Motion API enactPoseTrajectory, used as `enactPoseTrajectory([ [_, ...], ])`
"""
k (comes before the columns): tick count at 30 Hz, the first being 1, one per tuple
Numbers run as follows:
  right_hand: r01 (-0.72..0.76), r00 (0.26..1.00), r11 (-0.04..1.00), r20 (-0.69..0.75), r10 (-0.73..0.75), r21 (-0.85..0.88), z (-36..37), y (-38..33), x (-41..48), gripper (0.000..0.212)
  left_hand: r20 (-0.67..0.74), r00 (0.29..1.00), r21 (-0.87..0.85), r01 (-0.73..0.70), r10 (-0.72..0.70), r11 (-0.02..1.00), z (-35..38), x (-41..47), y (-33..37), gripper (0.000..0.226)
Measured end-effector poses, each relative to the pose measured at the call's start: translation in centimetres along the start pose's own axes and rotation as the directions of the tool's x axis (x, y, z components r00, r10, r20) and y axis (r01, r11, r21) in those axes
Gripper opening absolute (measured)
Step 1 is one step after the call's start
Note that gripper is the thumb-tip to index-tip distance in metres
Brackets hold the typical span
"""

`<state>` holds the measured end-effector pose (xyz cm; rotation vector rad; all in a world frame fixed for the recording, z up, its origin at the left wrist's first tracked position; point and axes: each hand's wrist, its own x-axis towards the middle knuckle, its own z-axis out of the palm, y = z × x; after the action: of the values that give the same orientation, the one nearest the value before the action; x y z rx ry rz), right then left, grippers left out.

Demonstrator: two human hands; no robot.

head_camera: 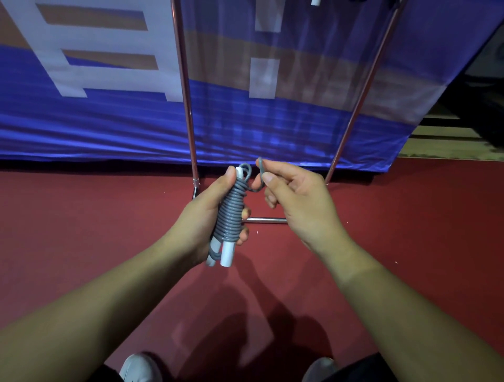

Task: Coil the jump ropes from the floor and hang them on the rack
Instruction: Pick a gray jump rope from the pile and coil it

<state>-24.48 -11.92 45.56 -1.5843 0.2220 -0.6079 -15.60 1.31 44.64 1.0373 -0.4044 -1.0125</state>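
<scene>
**Up Close: One Grey Rope, Two Hands**

Around first: red floor (81, 231) below, big blue banner (109, 131) with white shapes behind. Shiny metal rack (188, 109) standing in front of the banner, two thin poles going up, one low bar near the floor partly hidden behind the hands. Small white thing (315, 2) hanging at the very top edge, too cut off to tell what. Dark corner at far right, hard to make out. White shoes (139, 368) peeking in at the bottom, with dark shadows on the floor above them.

Counting now: one jump rope (230, 215). Two white handles (227, 255), side by side, ends sticking out at the bottom. Many grey loops wound tight around them, too close together to count well. Two hands. Two bare arms. Two rack poles. Two shoes.

Then the rope and the hands. Left hand (210, 215) wrapped around the bundle, thumb up near the top, fingertips curled round the far side. Bundle held almost upright, a bit tilted, up in the air in front of the rack, well off the floor. Right hand (294, 196) just beside it on the right, thumb and first finger pinching the loose grey end of the rope (260, 169). Other fingers curled in, loose. Short bit of rope running from the pinch back to the top of the bundle, with a small loop showing there.
</scene>
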Motion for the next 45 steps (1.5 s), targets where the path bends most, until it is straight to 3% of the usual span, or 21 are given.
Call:
enactPoseTrajectory([
  [8, -0.049, 0.999, 0.998, -0.020, 0.049, -0.025, 0.0, -0.2, 0.2, 0.012, -0.046, 0.998, 0.087, -0.040, 0.044, 0.995, -0.7, 0.2, 0.1, 0.047],
  [13, -0.138, 0.990, 0.990, -0.040, 0.138, -0.006, 0.0, 0.0, 0.2, 0.015, -0.075, 0.982, 0.418, -0.125, 0.171, 0.900, -0.7, -0.3, 0.0, 0.040],
  [16, -0.144, 0.988, 0.990, -0.048, 0.144, 0.013, 0.1, 0.2, 0.2, 0.004, -0.055, 0.974, 0.521, -0.159, 0.220, 0.838, -0.8, -0.3, 0.5, 0.034],
  [17, -0.141, 0.989, 0.990, -0.040, 0.142, 0.020, 0.1, 0.3, 0.1, 0.012, -0.045, 0.973, 0.543, -0.168, 0.228, 0.823, -1.0, -0.2, 0.5, 0.033],
  [19, -0.140, 0.990, 0.990, 0.006, 0.140, 0.018, 0.1, 0.4, 0.1, 0.026, -0.041, 0.974, 0.564, -0.160, 0.221, 0.810, -1.1, -0.2, 0.6, 0.032],
  [26, -0.142, 0.990, 0.990, 0.007, 0.142, 0.000, 0.2, 0.6, 0.1, 0.004, -0.023, 0.981, 0.617, -0.136, 0.191, 0.775, -1.2, -0.2, 0.8, 0.040],
  [31, -0.133, 0.991, 0.991, -0.012, 0.133, -0.019, 0.8, 0.7, 0.0, 0.008, -0.002, 0.981, 0.615, -0.153, 0.195, 0.774, -1.3, 0.0, 0.7, 0.037],
  [33, -0.175, 0.984, 0.984, -0.013, 0.175, 0.025, 0.8, 0.6, 0.1, 0.010, 0.017, 0.971, 0.696, -0.182, 0.237, 0.695, -1.7, 0.2, 1.2, 0.034],
  [34, -0.196, 0.981, 0.981, -0.011, 0.196, 0.017, 0.7, 0.5, 0.3, 0.014, 0.035, 0.963, 0.783, -0.192, 0.266, 0.592, -2.1, 0.2, 1.6, 0.035],
  [36, -0.208, 0.978, 0.974, -0.004, 0.208, -0.091, 0.3, 0.6, 0.5, 0.017, 0.074, 0.950, 0.956, -0.154, 0.303, 0.250, -3.3, 0.4, 2.0, 0.040],
  [37, -0.214, 0.976, 0.968, 0.000, 0.216, -0.132, 0.1, 0.7, 0.7, 0.017, 0.087, 0.945, 0.982, -0.135, 0.315, 0.134, -3.6, 0.3, 2.1, 0.040],
  [38, -0.237, 0.971, 0.962, 0.000, 0.239, -0.137, 0.0, 0.7, 0.8, 0.016, 0.085, 0.945, 0.987, -0.124, 0.315, 0.105, -3.6, 0.3, 2.1, 0.038],
  [39, -0.274, 0.961, 0.956, 0.003, 0.276, -0.101, 0.1, 0.6, 0.9, 0.015, 0.076, 0.950, 0.978, -0.130, 0.301, 0.165, -3.4, 0.3, 2.0, 0.035],
  [42, -0.377, 0.924, 0.897, 0.032, 0.380, 0.230, 0.5, 0.2, 1.4, 0.009, 0.022, 0.976, 0.741, -0.162, 0.218, 0.652, -2.1, 0.6, 1.7, 0.016],
  [45, -0.336, 0.922, 0.773, 0.020, 0.387, 0.538, 0.7, -0.4, 2.2, 0.008, -0.042, 0.966, 0.530, -0.194, 0.254, 0.825, -1.6, 1.1, 1.6, 0.025],
])
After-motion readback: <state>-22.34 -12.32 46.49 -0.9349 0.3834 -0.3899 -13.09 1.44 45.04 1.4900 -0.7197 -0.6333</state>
